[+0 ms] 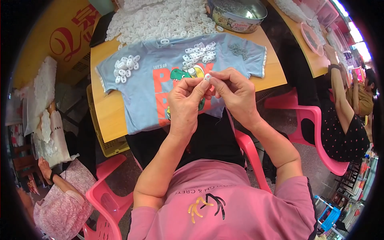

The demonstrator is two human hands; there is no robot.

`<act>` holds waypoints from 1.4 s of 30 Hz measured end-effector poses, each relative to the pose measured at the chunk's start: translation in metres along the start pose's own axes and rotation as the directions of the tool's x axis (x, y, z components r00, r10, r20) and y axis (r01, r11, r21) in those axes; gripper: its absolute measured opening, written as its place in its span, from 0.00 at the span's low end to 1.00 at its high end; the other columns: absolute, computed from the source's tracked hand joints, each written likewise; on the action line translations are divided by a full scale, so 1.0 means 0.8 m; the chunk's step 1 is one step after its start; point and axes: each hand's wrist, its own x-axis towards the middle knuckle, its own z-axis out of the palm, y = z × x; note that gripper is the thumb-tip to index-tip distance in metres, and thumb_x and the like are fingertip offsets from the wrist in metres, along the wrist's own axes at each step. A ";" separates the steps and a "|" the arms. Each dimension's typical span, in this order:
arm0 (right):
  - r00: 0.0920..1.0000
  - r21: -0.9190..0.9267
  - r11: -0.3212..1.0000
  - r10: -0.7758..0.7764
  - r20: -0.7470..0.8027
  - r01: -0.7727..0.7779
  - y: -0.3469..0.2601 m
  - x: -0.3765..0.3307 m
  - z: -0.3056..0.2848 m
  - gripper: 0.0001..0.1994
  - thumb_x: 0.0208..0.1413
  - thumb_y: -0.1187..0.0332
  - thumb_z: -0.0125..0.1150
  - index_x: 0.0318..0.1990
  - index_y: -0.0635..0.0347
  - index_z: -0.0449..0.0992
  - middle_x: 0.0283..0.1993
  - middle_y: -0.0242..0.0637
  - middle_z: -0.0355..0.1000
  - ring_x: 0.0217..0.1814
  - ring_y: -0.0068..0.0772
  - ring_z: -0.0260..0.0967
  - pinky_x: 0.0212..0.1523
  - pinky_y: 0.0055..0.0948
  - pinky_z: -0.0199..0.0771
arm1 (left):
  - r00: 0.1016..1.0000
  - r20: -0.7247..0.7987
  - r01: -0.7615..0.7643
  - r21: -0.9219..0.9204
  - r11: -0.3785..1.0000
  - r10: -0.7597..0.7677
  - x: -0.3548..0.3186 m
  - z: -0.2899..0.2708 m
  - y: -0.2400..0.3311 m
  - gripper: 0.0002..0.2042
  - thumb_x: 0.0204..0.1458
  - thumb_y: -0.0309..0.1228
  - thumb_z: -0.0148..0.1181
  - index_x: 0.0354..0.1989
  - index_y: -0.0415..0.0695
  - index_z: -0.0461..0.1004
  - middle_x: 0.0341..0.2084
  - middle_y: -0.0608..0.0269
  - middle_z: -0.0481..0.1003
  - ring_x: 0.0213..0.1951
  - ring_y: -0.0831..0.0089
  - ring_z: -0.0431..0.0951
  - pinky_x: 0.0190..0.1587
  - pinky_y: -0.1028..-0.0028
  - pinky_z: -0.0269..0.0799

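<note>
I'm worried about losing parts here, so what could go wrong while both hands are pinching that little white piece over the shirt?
The small white piece is held only at the fingertips of the left hand and right hand, so it might slip and drop into the lap or onto the floor. The loose white pieces sit on the blue T-shirt, which overhangs the table; a tug on the cloth could scatter them.

tiny white plastic ring piece [207,77], pinched up at fingertip level just over the light blue tee [140,96] that's spread flat on the worktop [105,108], hem hanging off the edge
</note>
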 end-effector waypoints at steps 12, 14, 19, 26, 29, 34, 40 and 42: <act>0.966 0.446 0.857 0.209 0.155 -0.257 -0.049 0.009 -0.014 0.16 0.60 0.72 0.59 0.54 0.67 0.70 0.37 0.32 0.72 0.29 0.15 0.63 0.32 0.16 0.67 | 0.957 0.162 -0.265 0.136 0.955 0.243 -0.025 0.013 0.020 0.12 0.62 0.33 0.55 0.49 0.38 0.72 0.45 0.64 0.72 0.38 0.81 0.73 0.40 0.81 0.69; 0.942 0.514 0.792 0.237 0.239 -0.330 -0.063 0.005 -0.006 0.23 0.60 0.73 0.58 0.62 0.65 0.62 0.39 0.33 0.71 0.28 0.14 0.62 0.32 0.17 0.67 | 0.926 0.214 -0.353 0.193 0.915 0.312 -0.025 0.006 0.020 0.14 0.63 0.35 0.53 0.51 0.39 0.71 0.49 0.62 0.69 0.39 0.82 0.73 0.40 0.81 0.69; 0.896 0.588 0.677 0.316 0.311 -0.443 -0.079 -0.016 0.019 0.31 0.59 0.74 0.58 0.67 0.61 0.52 0.38 0.32 0.70 0.27 0.14 0.61 0.31 0.16 0.66 | 0.911 0.333 -0.305 0.145 0.941 0.244 -0.047 -0.006 0.036 0.17 0.64 0.38 0.50 0.52 0.39 0.72 0.54 0.59 0.67 0.51 0.74 0.69 0.47 0.78 0.69; 0.901 0.644 0.633 0.250 0.354 -0.429 -0.086 -0.024 0.050 0.36 0.58 0.73 0.62 0.70 0.59 0.47 0.40 0.32 0.70 0.33 0.16 0.63 0.30 0.17 0.63 | 0.801 0.407 -0.520 0.108 0.847 0.440 -0.050 -0.026 0.050 0.18 0.64 0.42 0.48 0.45 0.37 0.73 0.46 0.53 0.74 0.61 0.59 0.65 0.59 0.64 0.63; 0.911 0.658 0.632 0.246 0.332 -0.410 -0.090 -0.026 0.069 0.36 0.58 0.74 0.61 0.70 0.59 0.47 0.40 0.31 0.70 0.33 0.15 0.63 0.30 0.16 0.63 | 0.790 0.400 -0.533 0.069 0.844 0.466 -0.049 -0.041 0.050 0.17 0.64 0.41 0.49 0.44 0.38 0.74 0.46 0.53 0.74 0.60 0.59 0.66 0.58 0.64 0.64; 0.912 0.591 0.698 0.253 0.323 -0.403 -0.095 -0.029 0.080 0.34 0.58 0.74 0.58 0.69 0.59 0.48 0.47 0.34 0.67 0.32 0.16 0.63 0.31 0.14 0.65 | 0.802 0.393 -0.504 0.045 0.862 0.449 -0.059 -0.049 0.066 0.16 0.64 0.41 0.49 0.45 0.39 0.74 0.46 0.53 0.74 0.56 0.61 0.70 0.56 0.64 0.66; 0.870 0.362 0.880 0.107 0.482 -0.308 -0.060 -0.012 0.083 0.23 0.64 0.73 0.50 0.66 0.61 0.57 0.45 0.37 0.71 0.34 0.20 0.68 0.38 0.20 0.70 | 0.781 0.035 -0.588 0.377 0.716 0.623 -0.063 -0.118 0.148 0.13 0.62 0.28 0.51 0.53 0.37 0.69 0.38 0.59 0.75 0.36 0.76 0.74 0.43 0.76 0.72; 0.928 0.117 0.974 0.142 0.345 -0.193 -0.051 0.004 0.057 0.16 0.63 0.74 0.51 0.58 0.62 0.68 0.44 0.33 0.72 0.34 0.17 0.67 0.36 0.19 0.70 | 0.728 -0.228 -0.504 0.462 0.730 0.647 -0.061 -0.170 0.175 0.13 0.61 0.26 0.52 0.52 0.37 0.70 0.34 0.64 0.73 0.34 0.78 0.74 0.42 0.78 0.72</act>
